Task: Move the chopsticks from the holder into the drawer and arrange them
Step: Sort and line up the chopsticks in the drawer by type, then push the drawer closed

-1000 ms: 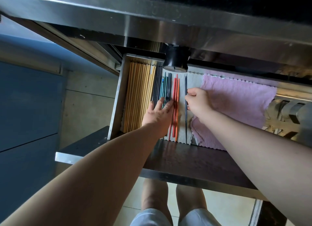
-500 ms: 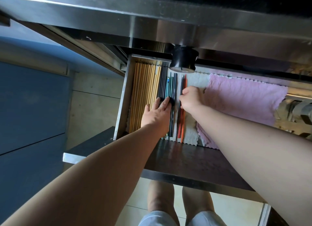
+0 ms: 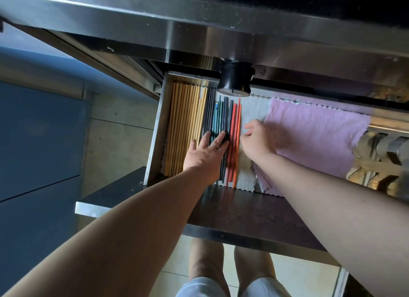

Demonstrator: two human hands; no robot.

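1. The drawer [image 3: 155,139] stands pulled out under the edge of the counter [image 3: 199,15].
2. Wooden chopsticks [image 3: 183,128] lie side by side along the drawer's left wall.
3. Just right of them lie dark and teal chopsticks [image 3: 218,117], then red and orange chopsticks [image 3: 234,141], all running front to back.
4. The left hand [image 3: 204,156] lies flat with fingers spread, pressing on the dark and teal chopsticks; it grips nothing.
5. The right hand [image 3: 260,141] is blurred, just right of the red and orange chopsticks, fingers loosely curled; whether it holds anything cannot be told.
6. A white cloth [image 3: 254,110] lines the drawer floor, and a pink cloth [image 3: 316,139] overlaps it on the right.
7. A black round knob [image 3: 235,79] hangs above the chopsticks' far ends.
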